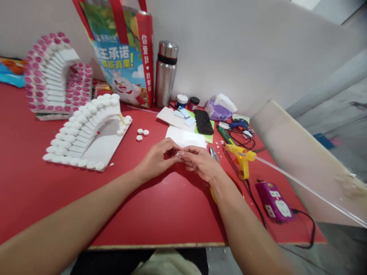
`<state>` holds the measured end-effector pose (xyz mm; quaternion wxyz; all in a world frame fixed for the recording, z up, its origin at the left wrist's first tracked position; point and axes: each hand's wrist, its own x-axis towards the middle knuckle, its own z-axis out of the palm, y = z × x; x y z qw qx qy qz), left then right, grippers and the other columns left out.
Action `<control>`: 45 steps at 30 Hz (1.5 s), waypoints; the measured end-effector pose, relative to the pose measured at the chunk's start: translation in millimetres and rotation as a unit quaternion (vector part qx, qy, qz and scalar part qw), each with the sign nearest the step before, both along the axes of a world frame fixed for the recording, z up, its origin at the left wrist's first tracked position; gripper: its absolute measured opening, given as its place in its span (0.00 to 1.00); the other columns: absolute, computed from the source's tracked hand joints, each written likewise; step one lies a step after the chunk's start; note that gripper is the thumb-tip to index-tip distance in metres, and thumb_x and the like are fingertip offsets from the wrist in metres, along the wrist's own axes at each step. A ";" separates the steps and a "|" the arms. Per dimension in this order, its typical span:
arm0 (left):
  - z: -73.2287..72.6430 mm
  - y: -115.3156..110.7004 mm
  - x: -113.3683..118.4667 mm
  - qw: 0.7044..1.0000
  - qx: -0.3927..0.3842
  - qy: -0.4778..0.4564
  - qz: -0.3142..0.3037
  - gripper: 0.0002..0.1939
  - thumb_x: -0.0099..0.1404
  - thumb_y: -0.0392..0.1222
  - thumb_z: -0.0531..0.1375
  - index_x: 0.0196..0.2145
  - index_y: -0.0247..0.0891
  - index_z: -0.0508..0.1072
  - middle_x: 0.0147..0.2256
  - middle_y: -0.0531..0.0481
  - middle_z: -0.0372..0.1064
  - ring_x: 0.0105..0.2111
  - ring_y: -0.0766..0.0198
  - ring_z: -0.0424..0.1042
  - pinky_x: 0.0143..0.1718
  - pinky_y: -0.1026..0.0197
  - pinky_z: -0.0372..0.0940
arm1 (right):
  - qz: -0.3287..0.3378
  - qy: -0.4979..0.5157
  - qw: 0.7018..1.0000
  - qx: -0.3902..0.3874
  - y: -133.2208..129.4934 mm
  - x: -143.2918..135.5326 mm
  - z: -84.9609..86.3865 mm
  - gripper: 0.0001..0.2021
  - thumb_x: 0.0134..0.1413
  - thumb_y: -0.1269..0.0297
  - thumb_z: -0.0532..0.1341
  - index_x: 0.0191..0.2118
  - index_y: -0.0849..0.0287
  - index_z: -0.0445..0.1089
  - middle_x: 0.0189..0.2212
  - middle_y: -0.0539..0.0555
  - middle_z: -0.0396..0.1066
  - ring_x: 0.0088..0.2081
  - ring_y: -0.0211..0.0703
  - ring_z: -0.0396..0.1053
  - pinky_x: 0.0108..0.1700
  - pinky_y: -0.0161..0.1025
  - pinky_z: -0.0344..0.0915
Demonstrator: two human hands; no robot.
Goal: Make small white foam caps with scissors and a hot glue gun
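Observation:
Above the red table, my left hand (156, 158) and my right hand (203, 162) meet fingertip to fingertip, both pinching. Between them is a tiny pale piece, mostly covered by the fingers and too small to name. White paper (186, 136) lies just beyond my hands. To the left stand three loose white round pieces (139, 138). Farther left is a white curved staircase model (99, 143), edged with rows of similar round pieces. A yellow hot glue gun (242, 154), with a long clear glue stick (301, 183) in its back, rests right of my right hand.
A pink-and-white model (38, 82) stands at the back left. A printed shopping bag (123, 61) and a steel flask (166, 76) are by the wall. Jars, a black pouch (204, 122) and a purple tissue pack (219, 110) sit behind. A purple power socket (273, 200) with cords lies right.

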<state>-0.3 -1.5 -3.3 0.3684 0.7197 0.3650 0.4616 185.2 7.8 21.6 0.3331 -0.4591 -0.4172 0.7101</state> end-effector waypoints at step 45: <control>-0.5 -1.0 0.1 0.994 0.064 0.075 0.055 0.05 0.69 0.40 0.62 0.41 0.37 0.75 0.35 0.48 0.69 0.35 0.62 0.68 0.38 0.60 0.63 | -0.023 0.006 1.000 0.006 -0.1 -3.9 0.2 0.25 0.37 0.46 0.77 0.25 0.60 0.66 0.17 0.41 0.55 0.19 0.27 0.47 0.19 0.30 0.41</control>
